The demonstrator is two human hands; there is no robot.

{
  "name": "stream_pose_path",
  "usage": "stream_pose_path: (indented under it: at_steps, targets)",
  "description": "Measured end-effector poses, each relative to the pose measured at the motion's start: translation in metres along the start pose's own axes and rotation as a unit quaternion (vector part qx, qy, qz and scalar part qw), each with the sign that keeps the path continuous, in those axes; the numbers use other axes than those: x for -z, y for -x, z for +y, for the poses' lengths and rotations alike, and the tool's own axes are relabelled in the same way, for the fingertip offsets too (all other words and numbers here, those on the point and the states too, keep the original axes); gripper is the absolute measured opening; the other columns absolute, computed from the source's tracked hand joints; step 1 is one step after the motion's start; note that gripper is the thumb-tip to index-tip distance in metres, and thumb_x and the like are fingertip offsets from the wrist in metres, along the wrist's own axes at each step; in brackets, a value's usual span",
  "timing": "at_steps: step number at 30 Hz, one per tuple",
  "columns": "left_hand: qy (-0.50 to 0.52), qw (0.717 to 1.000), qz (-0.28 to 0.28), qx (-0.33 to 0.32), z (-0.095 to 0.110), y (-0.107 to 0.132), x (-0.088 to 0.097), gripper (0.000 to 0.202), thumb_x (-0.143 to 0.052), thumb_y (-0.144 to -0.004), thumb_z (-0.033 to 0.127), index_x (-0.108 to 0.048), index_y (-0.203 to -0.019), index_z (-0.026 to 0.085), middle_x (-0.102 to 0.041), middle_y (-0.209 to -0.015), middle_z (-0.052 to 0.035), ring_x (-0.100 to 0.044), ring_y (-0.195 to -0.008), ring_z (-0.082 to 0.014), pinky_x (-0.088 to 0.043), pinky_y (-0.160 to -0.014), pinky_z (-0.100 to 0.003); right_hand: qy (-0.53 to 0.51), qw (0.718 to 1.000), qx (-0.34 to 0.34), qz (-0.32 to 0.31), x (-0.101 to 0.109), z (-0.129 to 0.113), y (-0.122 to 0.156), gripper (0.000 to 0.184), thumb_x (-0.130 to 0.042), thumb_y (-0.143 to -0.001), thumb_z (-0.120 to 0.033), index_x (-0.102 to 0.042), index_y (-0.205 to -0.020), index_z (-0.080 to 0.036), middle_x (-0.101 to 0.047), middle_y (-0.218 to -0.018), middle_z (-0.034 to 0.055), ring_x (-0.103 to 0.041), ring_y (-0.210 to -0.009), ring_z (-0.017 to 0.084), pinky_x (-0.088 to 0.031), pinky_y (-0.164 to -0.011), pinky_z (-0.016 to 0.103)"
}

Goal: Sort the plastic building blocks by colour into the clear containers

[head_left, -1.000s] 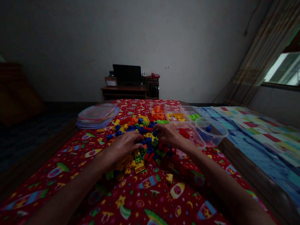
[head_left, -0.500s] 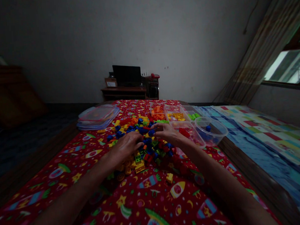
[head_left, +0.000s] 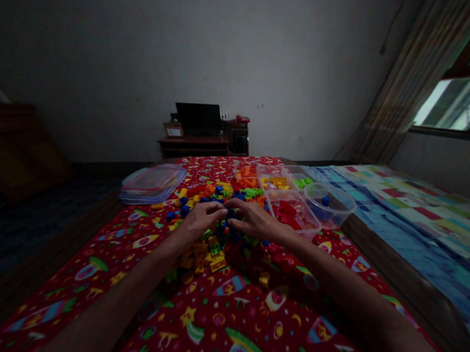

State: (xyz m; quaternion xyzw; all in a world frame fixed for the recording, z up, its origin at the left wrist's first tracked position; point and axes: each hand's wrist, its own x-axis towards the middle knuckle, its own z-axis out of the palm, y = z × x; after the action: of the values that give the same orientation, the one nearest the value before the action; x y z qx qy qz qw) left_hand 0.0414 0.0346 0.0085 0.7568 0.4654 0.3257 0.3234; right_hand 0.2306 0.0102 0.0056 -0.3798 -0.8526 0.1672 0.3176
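Right hand has shifted left and a bit toward the near edge since the last frame; left hand has moved slightly, so the fingertips now almost meet over the pile.

Left hand: fingers bent, thumb reaching across, narrow gap. Can't tell if it holds anything. Right hand: thumb and fingers moderately apart, with a dark blue block showing between the two hands. Can't tell if either one grips it.

Status, by what lies where: orange box, yellow box and green box sit near the far right corner of the table, each with blocks of its own colour. Red box is nearer along the right edge, red blocks inside. Round tub is beside it at the right edge, one blue block clearly visible, maybe more low down. So all five containers are started; none looks full.

Left: plenty. Mixed pile is on the red cloth mid-table, every colour in it, some partly hidden under the hands. One yellow block lies apart, toward the near edge. Lids are stacked at the left edge, toward the far corner; none fitted as far as I can see.
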Motion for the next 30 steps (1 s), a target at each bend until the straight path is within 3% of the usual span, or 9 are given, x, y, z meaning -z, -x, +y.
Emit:
stream_pose_path:
  at_steps: [5,8,11,15,18,21,24,27,30]
  targets:
    - [0.014,1.0,0.015,0.012,0.006,0.006,-0.001,0.046,-0.055,-0.072,0.055,-0.071,-0.089,0.016,-0.072,-0.08,-0.0036,-0.064,-0.075,-0.0204,-0.048,-0.067,-0.027,0.165,0.983,-0.009,0.074,0.015,0.002,0.002,0.019,-0.05,-0.087,-0.021,-0.062,-0.1,-0.016,-0.06,-0.066,0.0007,-0.048,-0.057,0.011,-0.029,-0.055,0.023]
    - [-0.018,1.0,0.011,-0.01,0.006,0.006,0.0,0.043,-0.053,-0.074,0.052,-0.071,-0.09,0.016,-0.073,-0.086,-0.0052,-0.066,-0.081,-0.0225,-0.05,-0.071,-0.029,0.254,0.957,-0.049,0.133,0.049,0.008,0.006,0.019,-0.049,-0.087,-0.024,-0.063,-0.098,-0.017,-0.063,-0.071,0.003,-0.051,-0.06,0.013,-0.03,-0.058,0.024]
    - [-0.067,0.996,-0.007,-0.05,0.004,0.004,-0.002,0.036,-0.051,-0.077,0.045,-0.072,-0.086,0.018,-0.074,-0.09,-0.005,-0.066,-0.084,-0.0223,-0.05,-0.075,-0.029,0.355,0.908,-0.139,0.174,0.093,0.02,0.017,0.025,-0.047,-0.088,-0.026,-0.063,-0.105,-0.018,-0.068,-0.08,0.007,-0.057,-0.068,0.017,-0.033,-0.06,0.026]
    - [-0.141,0.98,-0.036,-0.134,0.001,0.006,-0.014,0.027,-0.049,-0.082,0.034,-0.071,-0.087,0.019,-0.073,-0.092,-0.0043,-0.066,-0.086,-0.02,-0.05,-0.08,-0.029,0.443,0.829,-0.308,0.147,0.143,0.045,0.046,0.026,-0.048,-0.085,-0.026,-0.068,-0.102,-0.019,-0.07,-0.091,0.0111,-0.062,-0.081,0.022,-0.036,-0.063,0.028]
    - [-0.172,0.953,-0.077,-0.237,0.001,0.014,-0.026,0.024,-0.046,-0.088,0.027,-0.068,-0.092,0.019,-0.071,-0.096,-0.005,-0.064,-0.091,-0.0177,-0.048,-0.083,-0.027,0.456,0.798,-0.382,0.095,0.163,0.065,0.067,0.027,-0.049,-0.083,-0.025,-0.07,-0.099,-0.017,-0.07,-0.097,0.0127,-0.062,-0.087,0.023,-0.039,-0.066,0.029]
    - [-0.203,0.912,-0.148,-0.325,0.008,0.026,-0.039,0.02,-0.048,-0.092,0.028,-0.064,-0.102,0.02,-0.066,-0.106,-0.0067,-0.06,-0.101,-0.0177,-0.045,-0.088,-0.028,0.456,0.798,-0.387,0.078,0.17,0.075,0.075,0.03,-0.051,-0.084,-0.028,-0.069,-0.104,-0.015,-0.069,-0.103,0.0136,-0.062,-0.093,0.024,-0.04,-0.07,0.029]
    - [-0.253,0.878,-0.198,-0.355,0.017,0.038,-0.049,0.017,-0.056,-0.089,0.032,-0.063,-0.102,0.023,-0.063,-0.113,-0.0049,-0.055,-0.107,-0.0197,-0.041,-0.093,-0.031,0.451,0.81,-0.353,0.122,0.164,0.068,0.064,0.033,-0.047,-0.087,-0.029,-0.067,-0.109,-0.015,-0.069,-0.102,0.0135,-0.061,-0.091,0.024,-0.04,-0.071,0.03]
    - [-0.288,0.866,-0.194,-0.359,0.019,0.042,-0.055,0.012,-0.054,-0.091,0.027,-0.064,-0.097,0.024,-0.063,-0.113,-0.0022,-0.054,-0.108,-0.0184,-0.038,-0.096,-0.032,0.428,0.85,-0.277,0.13,0.143,0.049,0.045,0.031,-0.043,-0.088,-0.025,-0.067,-0.107,-0.017,-0.07,-0.095,0.0117,-0.061,-0.082,0.02,-0.038,-0.067,0.028]
    - [-0.304,0.861,-0.182,-0.364,0.016,0.037,-0.05,0.014,-0.051,-0.092,0.025,-0.064,-0.096,0.023,-0.064,-0.112,-0.002,-0.055,-0.106,-0.0174,-0.038,-0.097,-0.032,0.4,0.894,-0.186,0.075,0.11,0.025,0.027,0.029,-0.041,-0.088,-0.02,-0.068,-0.099,-0.018,-0.069,-0.086,0.01,-0.056,-0.069,0.016,-0.032,-0.06,0.026]
